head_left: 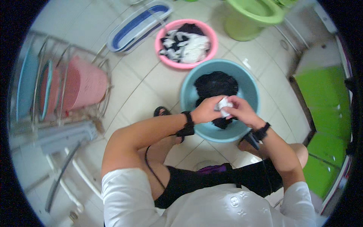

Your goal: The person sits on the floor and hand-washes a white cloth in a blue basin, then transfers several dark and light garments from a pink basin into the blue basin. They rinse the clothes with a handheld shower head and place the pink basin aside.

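Note:
A small white item [224,106], perhaps a piece of cloth or soap, is pinched between my two hands; its kind does not show. My left hand [206,110] is closed on its left side, and the fingers of my right hand [244,112] close on it from the right. Both hands are over a round blue basin [252,84] on the floor between my feet. Inside the basin lies bunched black clothing [216,83], partly hidden by my hands.
Beyond the blue basin, a pink basin [214,38] holds black and white clothes [189,47]. A folded blue-and-white tub [140,25] leans nearby. Green tub [244,28] is far right, green cabinets [321,102] right. At left, a metal rack [66,56] holds basins and a pink basket [89,83].

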`<control>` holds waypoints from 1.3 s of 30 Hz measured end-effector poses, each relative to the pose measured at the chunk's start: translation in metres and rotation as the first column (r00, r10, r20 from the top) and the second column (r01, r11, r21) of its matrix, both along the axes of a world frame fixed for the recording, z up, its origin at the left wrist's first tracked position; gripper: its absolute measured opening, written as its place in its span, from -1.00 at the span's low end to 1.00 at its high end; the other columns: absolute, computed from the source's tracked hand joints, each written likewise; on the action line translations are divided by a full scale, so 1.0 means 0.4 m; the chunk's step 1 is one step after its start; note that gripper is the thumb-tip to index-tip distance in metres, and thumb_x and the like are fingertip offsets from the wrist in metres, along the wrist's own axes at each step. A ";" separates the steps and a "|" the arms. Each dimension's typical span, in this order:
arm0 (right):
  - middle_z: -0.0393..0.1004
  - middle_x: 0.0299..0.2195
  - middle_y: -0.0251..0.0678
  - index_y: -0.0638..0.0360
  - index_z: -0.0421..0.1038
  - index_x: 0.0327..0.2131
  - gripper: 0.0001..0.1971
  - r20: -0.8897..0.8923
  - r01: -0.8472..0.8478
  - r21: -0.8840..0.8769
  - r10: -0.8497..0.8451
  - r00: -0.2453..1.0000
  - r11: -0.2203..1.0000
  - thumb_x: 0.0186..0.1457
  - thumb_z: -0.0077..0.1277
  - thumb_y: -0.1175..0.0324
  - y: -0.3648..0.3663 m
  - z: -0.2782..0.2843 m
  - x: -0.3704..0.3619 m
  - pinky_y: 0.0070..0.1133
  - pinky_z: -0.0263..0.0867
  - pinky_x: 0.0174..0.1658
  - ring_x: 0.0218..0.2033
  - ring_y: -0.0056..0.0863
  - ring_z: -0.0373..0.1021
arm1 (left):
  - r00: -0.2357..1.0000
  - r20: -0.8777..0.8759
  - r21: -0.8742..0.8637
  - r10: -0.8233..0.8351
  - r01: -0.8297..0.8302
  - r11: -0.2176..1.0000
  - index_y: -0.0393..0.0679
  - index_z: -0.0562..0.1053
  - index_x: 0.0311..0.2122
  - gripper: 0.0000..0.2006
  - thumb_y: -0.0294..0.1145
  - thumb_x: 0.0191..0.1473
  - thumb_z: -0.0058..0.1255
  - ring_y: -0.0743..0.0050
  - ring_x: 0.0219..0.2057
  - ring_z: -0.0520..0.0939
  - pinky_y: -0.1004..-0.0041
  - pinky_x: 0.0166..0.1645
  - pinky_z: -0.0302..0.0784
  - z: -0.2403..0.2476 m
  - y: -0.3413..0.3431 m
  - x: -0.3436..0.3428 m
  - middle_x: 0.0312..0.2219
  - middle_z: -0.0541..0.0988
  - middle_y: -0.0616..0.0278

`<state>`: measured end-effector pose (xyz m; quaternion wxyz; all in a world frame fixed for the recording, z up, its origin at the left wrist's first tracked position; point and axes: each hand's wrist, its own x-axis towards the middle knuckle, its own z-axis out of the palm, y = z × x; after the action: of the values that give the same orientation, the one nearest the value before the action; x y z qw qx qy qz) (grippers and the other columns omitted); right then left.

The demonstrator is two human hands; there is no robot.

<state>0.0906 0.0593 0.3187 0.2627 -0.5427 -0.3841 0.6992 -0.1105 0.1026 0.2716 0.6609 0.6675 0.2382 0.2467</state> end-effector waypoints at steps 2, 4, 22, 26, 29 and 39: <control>0.29 0.11 -0.27 0.08 0.16 0.20 -0.45 -0.194 0.033 0.035 -0.026 0.981 0.999 0.18 0.11 0.37 -0.009 0.087 -0.035 -0.49 0.49 -0.07 0.02 -0.46 0.38 | 0.984 -0.052 0.209 0.168 -0.154 0.966 -0.22 0.48 -0.07 -0.64 -0.41 -0.02 0.20 0.38 -0.25 0.64 0.38 -0.07 0.52 0.044 0.037 -0.033 -0.35 0.62 0.18; 0.12 0.25 -0.25 -0.04 -0.02 0.33 -0.29 -0.045 -0.014 0.144 0.021 0.999 0.989 0.17 0.11 0.39 -0.028 0.168 -0.037 -0.47 0.44 0.00 0.09 -0.43 0.31 | 0.966 -0.110 -0.056 0.235 -0.242 0.969 -0.22 0.52 -0.13 -0.70 -0.46 -0.03 0.16 0.47 -0.33 0.64 0.42 -0.16 0.55 0.085 0.100 -0.143 -0.36 0.63 0.20; 0.16 0.24 -0.20 0.00 0.00 0.34 -0.32 0.468 -0.068 0.243 -0.055 0.882 0.968 0.18 0.03 0.38 -0.025 0.134 0.154 -0.55 0.41 -0.13 -0.17 -0.56 0.42 | 0.336 -0.798 -0.534 0.500 -0.779 -0.328 -0.21 0.38 0.00 -0.62 -0.28 0.11 0.09 0.03 -0.27 0.64 0.19 -0.43 0.61 -0.477 -0.436 -1.330 -0.22 0.55 -0.02; 0.17 0.24 -0.22 0.03 0.01 0.33 -0.32 0.448 -0.045 0.279 -0.088 0.889 0.959 0.18 0.04 0.39 -0.018 0.158 0.137 -0.55 0.40 -0.12 -0.17 -0.57 0.42 | -0.054 -0.923 -0.081 0.381 -0.941 -0.330 -0.11 0.30 0.09 -0.51 -0.26 0.06 0.11 -0.02 -0.01 0.46 0.01 -0.22 0.54 -0.435 -0.399 -1.363 -0.06 0.45 -0.02; 0.18 0.24 -0.23 0.04 0.02 0.33 -0.33 0.415 -0.011 0.309 -0.125 0.901 0.951 0.19 0.04 0.39 -0.015 0.206 0.124 -0.55 0.40 -0.11 -0.14 -0.57 0.43 | -0.285 -0.838 0.129 0.465 -0.932 -0.339 -0.01 0.26 0.14 -0.45 -0.24 0.03 0.12 0.02 0.03 0.43 -0.06 -0.13 0.51 -0.253 -0.277 -1.317 -0.02 0.41 0.03; 0.18 0.22 -0.19 0.07 0.06 0.30 -0.37 0.132 0.172 0.470 -0.262 0.956 0.866 0.19 0.05 0.41 -0.042 0.390 0.138 -0.58 0.38 -0.14 -0.13 -0.56 0.42 | 0.621 -0.196 -0.156 0.759 -0.783 0.602 -0.09 0.38 0.05 -0.64 -0.24 0.17 0.07 0.27 -0.04 0.52 0.33 0.02 0.49 0.794 0.179 -0.872 -0.02 0.47 0.07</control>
<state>0.1456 0.0426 0.4745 0.4210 -0.5710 -0.4963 0.5005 -0.4591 0.1743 0.5893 0.5466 0.4319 0.5650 0.4422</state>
